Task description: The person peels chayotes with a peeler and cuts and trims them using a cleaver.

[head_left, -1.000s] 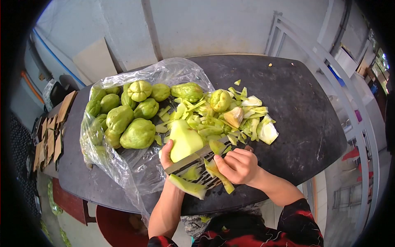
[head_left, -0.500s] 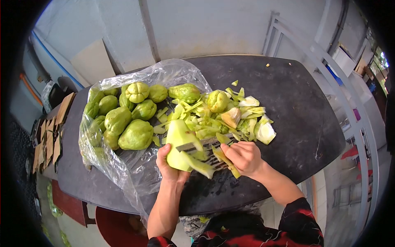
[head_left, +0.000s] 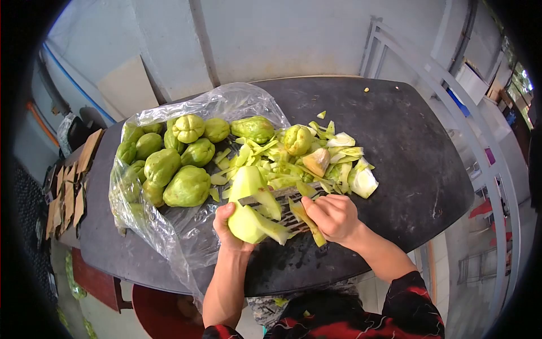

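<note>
My left hand (head_left: 230,233) grips a large, pale green peeled chayote (head_left: 244,183) from below and the left side. My right hand (head_left: 334,217) is closed round a knife (head_left: 282,194) whose broad blade runs left into the chayote's flesh. A slice curls over the blade, and a longer pale strip (head_left: 270,227) hangs below it. Yellowish-green peel (head_left: 310,225) lies against the fingers of my right hand. The knife's handle is hidden inside that hand. Just beyond both hands is a heap of peelings (head_left: 271,169).
Whole unpeeled chayotes (head_left: 186,185) lie on a clear plastic bag (head_left: 186,243) at left. One chayote (head_left: 298,139) and a brownish chunk (head_left: 317,162) sit among the peelings. The dark table (head_left: 418,169) has a curved edge; a metal railing (head_left: 474,118) stands at right.
The knife blade has shifted slightly left and deeper into the chayote. The slice over the blade stands farther off the flesh. Both hands stay in nearly the same place.
</note>
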The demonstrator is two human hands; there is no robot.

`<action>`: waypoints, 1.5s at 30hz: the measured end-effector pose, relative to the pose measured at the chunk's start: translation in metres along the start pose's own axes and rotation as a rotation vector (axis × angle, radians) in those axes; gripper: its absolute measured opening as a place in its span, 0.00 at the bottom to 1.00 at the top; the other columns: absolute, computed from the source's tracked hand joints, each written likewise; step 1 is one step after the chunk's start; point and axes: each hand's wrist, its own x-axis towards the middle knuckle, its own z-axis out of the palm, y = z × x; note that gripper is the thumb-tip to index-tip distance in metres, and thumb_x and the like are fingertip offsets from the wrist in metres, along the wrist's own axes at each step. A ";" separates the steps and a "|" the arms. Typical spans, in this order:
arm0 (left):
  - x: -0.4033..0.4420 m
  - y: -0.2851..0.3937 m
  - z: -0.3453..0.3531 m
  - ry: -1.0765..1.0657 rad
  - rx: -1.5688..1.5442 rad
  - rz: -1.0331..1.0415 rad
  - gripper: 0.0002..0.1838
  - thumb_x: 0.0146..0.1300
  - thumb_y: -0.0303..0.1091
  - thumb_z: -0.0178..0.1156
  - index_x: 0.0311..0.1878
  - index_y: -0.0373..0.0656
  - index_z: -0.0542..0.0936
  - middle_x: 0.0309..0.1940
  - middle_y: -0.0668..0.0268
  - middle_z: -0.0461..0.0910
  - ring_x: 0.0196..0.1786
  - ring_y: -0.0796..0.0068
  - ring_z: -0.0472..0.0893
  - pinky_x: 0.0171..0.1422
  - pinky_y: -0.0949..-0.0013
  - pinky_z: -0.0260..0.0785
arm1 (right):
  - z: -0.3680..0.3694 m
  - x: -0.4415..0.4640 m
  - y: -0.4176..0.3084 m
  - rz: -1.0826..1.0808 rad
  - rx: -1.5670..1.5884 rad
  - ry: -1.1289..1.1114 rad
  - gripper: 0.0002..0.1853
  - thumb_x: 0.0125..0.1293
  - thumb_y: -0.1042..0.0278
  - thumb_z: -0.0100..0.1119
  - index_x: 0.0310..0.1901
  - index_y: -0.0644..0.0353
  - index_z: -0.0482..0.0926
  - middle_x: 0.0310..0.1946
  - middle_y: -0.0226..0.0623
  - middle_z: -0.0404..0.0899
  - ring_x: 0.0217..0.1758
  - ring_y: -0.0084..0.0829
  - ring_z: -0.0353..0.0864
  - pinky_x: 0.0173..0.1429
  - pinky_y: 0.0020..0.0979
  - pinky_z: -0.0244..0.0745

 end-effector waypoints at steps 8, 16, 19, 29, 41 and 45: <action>0.000 -0.009 0.001 0.093 -0.074 -0.056 0.35 0.56 0.53 0.59 0.63 0.39 0.74 0.54 0.52 0.80 0.49 0.50 0.83 0.50 0.45 0.81 | 0.017 -0.006 0.015 0.041 -0.052 0.023 0.08 0.61 0.74 0.58 0.41 0.66 0.80 0.18 0.30 0.75 0.19 0.28 0.79 0.22 0.31 0.73; 0.002 -0.004 0.019 0.079 -0.113 -0.031 0.37 0.60 0.58 0.58 0.66 0.40 0.72 0.56 0.52 0.79 0.53 0.51 0.82 0.51 0.43 0.78 | 0.009 -0.003 0.021 0.295 0.070 0.043 0.08 0.57 0.77 0.59 0.39 0.62 0.75 0.21 0.38 0.77 0.23 0.40 0.82 0.25 0.37 0.74; 0.007 -0.003 0.016 0.184 -0.180 -0.020 0.34 0.67 0.60 0.54 0.65 0.41 0.73 0.56 0.55 0.80 0.55 0.52 0.81 0.59 0.46 0.75 | 0.014 -0.010 0.019 0.265 0.109 0.000 0.09 0.57 0.78 0.58 0.40 0.62 0.76 0.20 0.38 0.77 0.22 0.39 0.82 0.25 0.37 0.74; 0.003 -0.005 0.012 0.093 -0.140 -0.079 0.33 0.69 0.58 0.49 0.64 0.37 0.74 0.54 0.51 0.80 0.56 0.56 0.79 0.63 0.55 0.73 | 0.009 0.001 -0.013 -0.161 0.009 0.091 0.13 0.54 0.77 0.62 0.42 0.68 0.80 0.18 0.29 0.70 0.19 0.27 0.73 0.24 0.27 0.68; 0.002 0.001 0.024 0.205 -0.094 0.091 0.36 0.59 0.53 0.60 0.65 0.37 0.71 0.55 0.51 0.80 0.57 0.54 0.80 0.66 0.56 0.71 | 0.018 -0.013 0.017 0.108 0.120 0.014 0.09 0.58 0.76 0.60 0.40 0.67 0.80 0.18 0.33 0.73 0.22 0.33 0.80 0.26 0.33 0.74; 0.001 0.001 0.017 0.071 -0.113 0.043 0.37 0.57 0.49 0.62 0.66 0.37 0.71 0.58 0.53 0.79 0.59 0.54 0.79 0.68 0.53 0.69 | 0.009 -0.006 0.005 0.055 0.178 0.063 0.10 0.56 0.77 0.60 0.41 0.67 0.80 0.19 0.33 0.73 0.21 0.33 0.79 0.26 0.33 0.74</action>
